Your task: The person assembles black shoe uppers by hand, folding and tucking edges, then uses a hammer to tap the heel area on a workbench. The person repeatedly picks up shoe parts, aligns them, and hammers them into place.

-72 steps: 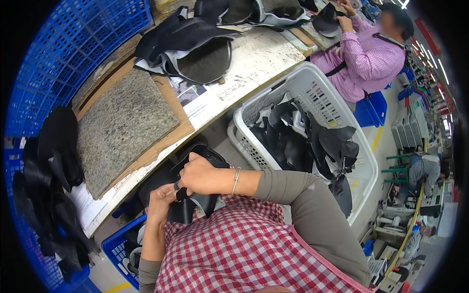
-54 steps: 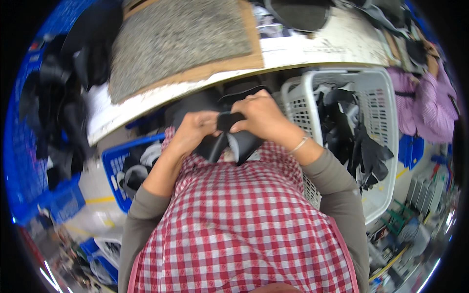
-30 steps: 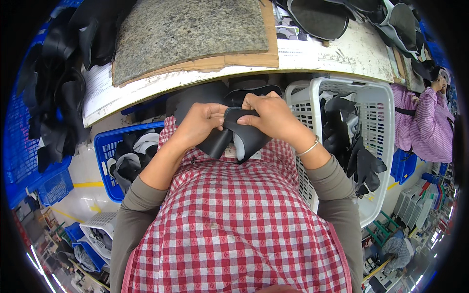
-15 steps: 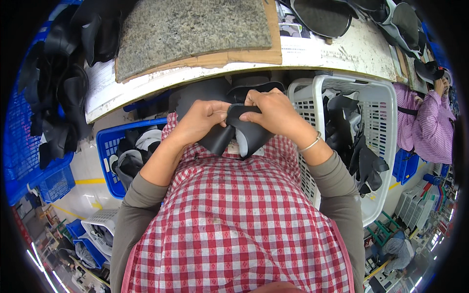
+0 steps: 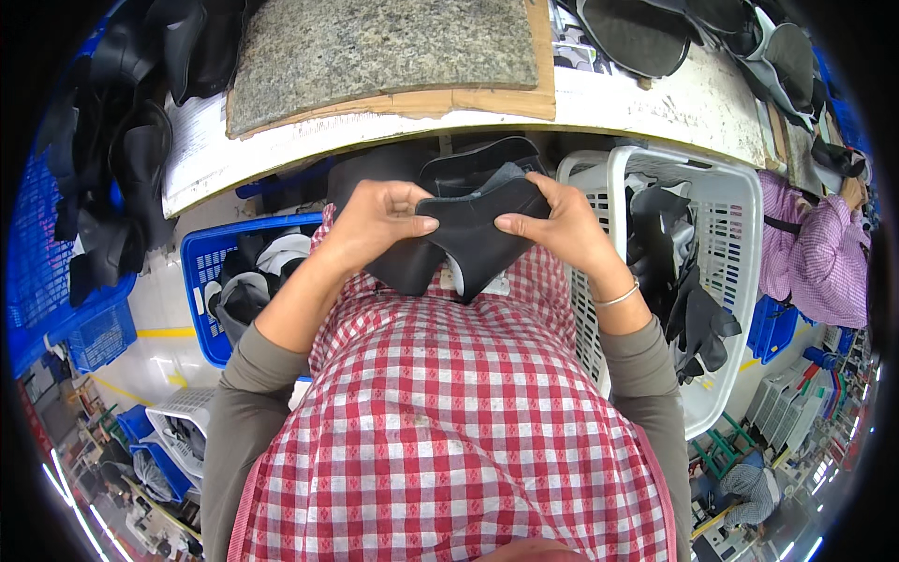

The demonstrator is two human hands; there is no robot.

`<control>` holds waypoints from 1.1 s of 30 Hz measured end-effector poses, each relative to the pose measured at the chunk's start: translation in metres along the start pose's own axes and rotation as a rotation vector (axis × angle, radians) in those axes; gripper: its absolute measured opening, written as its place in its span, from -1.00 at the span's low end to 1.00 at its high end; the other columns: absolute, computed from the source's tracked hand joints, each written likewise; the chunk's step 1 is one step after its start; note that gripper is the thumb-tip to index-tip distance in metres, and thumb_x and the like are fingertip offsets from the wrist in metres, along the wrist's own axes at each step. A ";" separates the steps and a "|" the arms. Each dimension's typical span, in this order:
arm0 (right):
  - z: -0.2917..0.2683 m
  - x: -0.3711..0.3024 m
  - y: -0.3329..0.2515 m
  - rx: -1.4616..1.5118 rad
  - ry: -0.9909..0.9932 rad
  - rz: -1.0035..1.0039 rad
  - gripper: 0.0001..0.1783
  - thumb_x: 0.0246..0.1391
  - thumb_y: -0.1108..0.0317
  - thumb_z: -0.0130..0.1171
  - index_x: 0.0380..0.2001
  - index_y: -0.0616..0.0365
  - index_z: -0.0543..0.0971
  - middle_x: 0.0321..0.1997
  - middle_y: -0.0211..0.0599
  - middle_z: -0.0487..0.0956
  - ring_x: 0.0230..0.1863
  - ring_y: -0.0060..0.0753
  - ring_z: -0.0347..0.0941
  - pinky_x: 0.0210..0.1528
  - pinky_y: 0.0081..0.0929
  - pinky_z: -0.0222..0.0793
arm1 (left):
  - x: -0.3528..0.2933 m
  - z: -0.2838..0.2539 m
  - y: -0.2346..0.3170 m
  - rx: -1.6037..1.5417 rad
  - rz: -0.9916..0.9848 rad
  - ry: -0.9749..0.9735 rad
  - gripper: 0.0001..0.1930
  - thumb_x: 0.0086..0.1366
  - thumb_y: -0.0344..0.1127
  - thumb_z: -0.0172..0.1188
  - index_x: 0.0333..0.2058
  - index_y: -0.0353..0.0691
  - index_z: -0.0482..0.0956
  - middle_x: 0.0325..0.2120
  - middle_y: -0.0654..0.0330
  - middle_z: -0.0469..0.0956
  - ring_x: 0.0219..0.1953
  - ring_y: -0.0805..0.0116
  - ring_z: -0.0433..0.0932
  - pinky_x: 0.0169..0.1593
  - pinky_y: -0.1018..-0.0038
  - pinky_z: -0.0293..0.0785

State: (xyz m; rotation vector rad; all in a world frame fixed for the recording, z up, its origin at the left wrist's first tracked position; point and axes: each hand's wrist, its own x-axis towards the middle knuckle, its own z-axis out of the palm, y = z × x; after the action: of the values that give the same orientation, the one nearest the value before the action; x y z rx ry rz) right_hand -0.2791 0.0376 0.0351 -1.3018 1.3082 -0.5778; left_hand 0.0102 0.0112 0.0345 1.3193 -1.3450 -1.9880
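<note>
2 olive-grey sleeves (image 5: 248, 393), red-and-white checked apron (image 5: 449, 412), bracelet (image 5: 618, 299)

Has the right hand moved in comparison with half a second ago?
Yes, the right hand has moved rightward relative to the white basket, away from the left hand.

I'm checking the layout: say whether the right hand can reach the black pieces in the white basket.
Likely yes, if the right hand releases the black workpiece: the white basket stands close by, open-topped, its black pieces uncovered.

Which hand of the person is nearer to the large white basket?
Right. The right hand is just left of the large white basket; the left hand is farther, at the left edge of the black piece.
</note>
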 end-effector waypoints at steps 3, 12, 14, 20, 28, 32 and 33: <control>0.006 -0.003 -0.002 -0.116 0.043 -0.086 -0.42 -0.01 0.25 0.56 0.05 0.29 0.63 -0.20 -0.06 0.75 -0.16 -0.27 0.72 -0.07 -0.35 0.58 | 0.012 -0.003 0.013 0.076 -0.049 -0.151 -0.78 0.24 -0.53 0.42 -0.13 -0.40 0.73 -0.28 0.21 0.74 -0.27 0.59 0.64 -0.15 0.61 0.57; 0.018 -0.012 -0.013 -0.300 0.118 -0.113 -0.45 0.00 0.19 0.53 0.02 0.22 0.63 -0.25 0.05 0.71 -0.20 0.08 0.69 -0.15 -0.20 0.59 | 0.030 0.018 0.022 0.368 -0.011 -0.257 -0.87 0.25 -0.48 0.43 -0.30 -0.43 0.70 -0.46 0.37 0.64 -0.36 0.65 0.49 -0.27 0.52 0.48; 0.021 -0.014 -0.011 -0.420 0.154 -0.160 -0.44 0.00 0.16 0.52 0.02 0.21 0.61 -0.27 0.07 0.70 -0.22 0.13 0.67 -0.18 -0.14 0.58 | 0.027 0.022 0.018 0.525 0.089 -0.169 -0.85 0.21 -0.44 0.44 -0.34 -0.41 0.68 -0.54 0.23 0.64 -0.46 0.53 0.49 -0.33 0.38 0.43; 0.022 -0.016 -0.010 -0.430 0.216 -0.217 -0.47 0.01 0.16 0.51 -0.03 0.21 0.58 -0.31 0.09 0.68 -0.22 0.20 0.65 -0.21 -0.08 0.56 | 0.026 0.028 0.011 0.342 0.198 -0.196 -0.70 0.33 -0.49 0.35 0.02 -0.40 0.61 -0.16 0.27 0.65 -0.11 0.54 0.53 0.02 0.48 0.49; 0.028 -0.025 -0.010 -0.227 0.382 -0.292 -0.69 0.21 0.34 0.39 -0.10 0.24 0.52 -0.18 0.01 0.68 -0.10 -0.03 0.69 -0.10 -0.27 0.58 | 0.028 0.019 0.009 0.211 0.132 -0.286 -0.50 0.36 -0.48 0.32 0.24 -0.40 0.48 0.10 0.18 0.59 0.11 0.48 0.51 0.20 0.45 0.47; 0.028 -0.027 -0.009 -0.163 0.355 -0.254 -0.73 0.22 0.36 0.38 -0.14 0.25 0.53 -0.18 -0.03 0.69 -0.10 -0.14 0.70 -0.08 -0.32 0.58 | 0.029 0.015 0.011 0.367 0.108 -0.336 -0.43 0.37 -0.44 0.33 0.32 -0.38 0.42 0.12 0.16 0.60 0.10 0.50 0.51 0.19 0.45 0.49; 0.028 -0.027 -0.009 -0.123 0.349 -0.230 -0.73 0.22 0.37 0.38 -0.15 0.25 0.53 -0.20 -0.04 0.69 -0.11 -0.17 0.70 -0.08 -0.33 0.58 | 0.029 0.014 0.011 0.377 0.122 -0.348 -0.42 0.37 -0.44 0.33 0.33 -0.38 0.41 0.12 0.16 0.60 0.10 0.50 0.50 0.18 0.45 0.49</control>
State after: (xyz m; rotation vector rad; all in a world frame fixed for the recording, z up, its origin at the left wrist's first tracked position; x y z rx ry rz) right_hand -0.2578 0.0692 0.0469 -1.5121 1.5050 -0.9300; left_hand -0.0173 -0.0084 0.0318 1.0306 -1.9917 -2.0097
